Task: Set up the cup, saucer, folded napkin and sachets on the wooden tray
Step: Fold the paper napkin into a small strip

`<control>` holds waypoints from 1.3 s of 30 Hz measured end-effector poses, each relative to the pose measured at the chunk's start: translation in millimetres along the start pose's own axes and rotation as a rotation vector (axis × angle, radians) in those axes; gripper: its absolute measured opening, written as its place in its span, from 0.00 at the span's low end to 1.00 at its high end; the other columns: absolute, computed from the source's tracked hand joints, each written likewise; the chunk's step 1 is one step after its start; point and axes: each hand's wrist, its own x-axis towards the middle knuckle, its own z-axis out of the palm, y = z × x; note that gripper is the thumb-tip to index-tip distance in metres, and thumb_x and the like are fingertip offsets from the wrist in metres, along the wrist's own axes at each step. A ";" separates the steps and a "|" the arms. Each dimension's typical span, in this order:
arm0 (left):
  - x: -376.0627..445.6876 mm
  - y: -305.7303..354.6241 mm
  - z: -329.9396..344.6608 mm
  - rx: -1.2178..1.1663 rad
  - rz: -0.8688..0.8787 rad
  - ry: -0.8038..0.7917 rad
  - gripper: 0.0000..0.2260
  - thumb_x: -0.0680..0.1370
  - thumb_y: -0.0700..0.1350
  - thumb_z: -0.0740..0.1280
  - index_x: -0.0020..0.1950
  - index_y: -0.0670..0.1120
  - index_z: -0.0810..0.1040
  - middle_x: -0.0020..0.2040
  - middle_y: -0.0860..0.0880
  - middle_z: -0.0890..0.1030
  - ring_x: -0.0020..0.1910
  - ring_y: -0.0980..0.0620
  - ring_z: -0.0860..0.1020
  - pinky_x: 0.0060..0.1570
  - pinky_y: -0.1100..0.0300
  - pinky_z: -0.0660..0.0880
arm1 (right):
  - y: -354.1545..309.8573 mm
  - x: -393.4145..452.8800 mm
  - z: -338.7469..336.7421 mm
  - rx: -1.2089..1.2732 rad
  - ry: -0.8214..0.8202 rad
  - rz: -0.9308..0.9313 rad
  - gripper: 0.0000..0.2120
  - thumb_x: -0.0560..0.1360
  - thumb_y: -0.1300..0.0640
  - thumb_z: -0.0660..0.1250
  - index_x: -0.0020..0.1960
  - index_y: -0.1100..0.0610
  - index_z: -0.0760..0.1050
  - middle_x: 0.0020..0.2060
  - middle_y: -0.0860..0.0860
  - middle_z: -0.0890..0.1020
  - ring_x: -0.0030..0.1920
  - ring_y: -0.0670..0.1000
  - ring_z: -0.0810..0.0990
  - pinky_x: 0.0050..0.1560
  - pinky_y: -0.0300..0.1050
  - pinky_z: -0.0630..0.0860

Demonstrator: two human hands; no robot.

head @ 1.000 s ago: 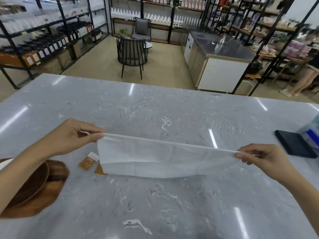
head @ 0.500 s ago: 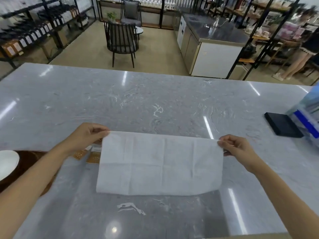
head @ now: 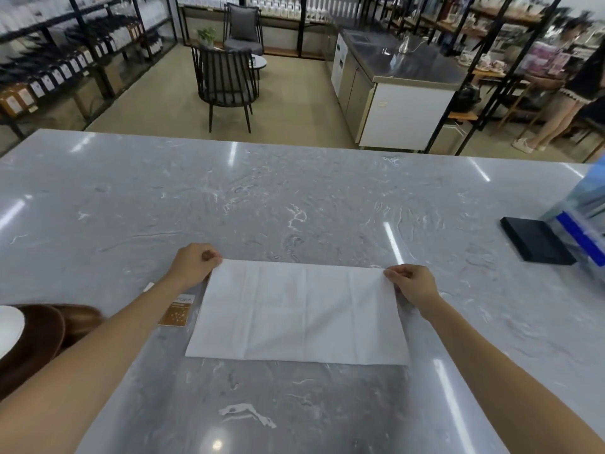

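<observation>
A white napkin (head: 298, 312) lies flat on the grey marble counter as a wide rectangle with faint fold creases. My left hand (head: 194, 265) pinches its far left corner, and my right hand (head: 411, 283) pinches its far right corner. An orange-brown sachet (head: 176, 314) lies just left of the napkin, partly under my left forearm. The brown wooden tray (head: 49, 332) sits at the left edge, with part of a white saucer (head: 9, 329) on it. No cup is in view.
A black flat box (head: 537, 240) lies at the right of the counter, beside a clear and blue package (head: 586, 221). The marble counter (head: 294, 198) stretches far ahead. Beyond it are chairs, shelves, a steel bench and a standing person.
The napkin was held taut above the counter, then lowered. It now lies flat, with both hands still pinching its far corners, which have moved away from me.
</observation>
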 end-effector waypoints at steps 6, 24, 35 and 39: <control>5.8 5.4 1.2 0.050 -0.026 0.024 0.02 0.76 0.40 0.72 0.44 0.44 0.84 0.42 0.46 0.86 0.46 0.46 0.82 0.49 0.55 0.75 | -3.2 0.8 8.7 -0.016 0.038 0.050 0.06 0.73 0.53 0.77 0.39 0.46 0.84 0.38 0.47 0.87 0.45 0.53 0.85 0.51 0.47 0.81; 5.5 16.0 -3.4 0.229 -0.052 0.042 0.05 0.78 0.40 0.68 0.50 0.44 0.84 0.48 0.44 0.86 0.49 0.43 0.82 0.49 0.50 0.80 | -12.5 -2.0 23.6 -0.117 0.118 0.124 0.08 0.70 0.45 0.76 0.42 0.48 0.83 0.38 0.45 0.85 0.44 0.53 0.85 0.49 0.51 0.83; -63.3 66.2 72.6 0.307 0.332 -0.048 0.20 0.83 0.48 0.59 0.73 0.44 0.74 0.75 0.47 0.72 0.78 0.45 0.63 0.74 0.49 0.65 | -65.0 -99.7 134.0 -0.578 -0.003 -0.535 0.21 0.83 0.52 0.61 0.73 0.60 0.73 0.74 0.59 0.73 0.73 0.62 0.72 0.68 0.57 0.72; -85.2 62.1 105.4 0.414 0.286 -0.194 0.25 0.85 0.48 0.51 0.82 0.48 0.55 0.83 0.52 0.52 0.82 0.50 0.45 0.80 0.51 0.47 | -71.6 -131.7 184.8 -0.626 -0.159 -0.561 0.25 0.85 0.53 0.52 0.81 0.58 0.61 0.82 0.56 0.59 0.82 0.57 0.55 0.80 0.55 0.56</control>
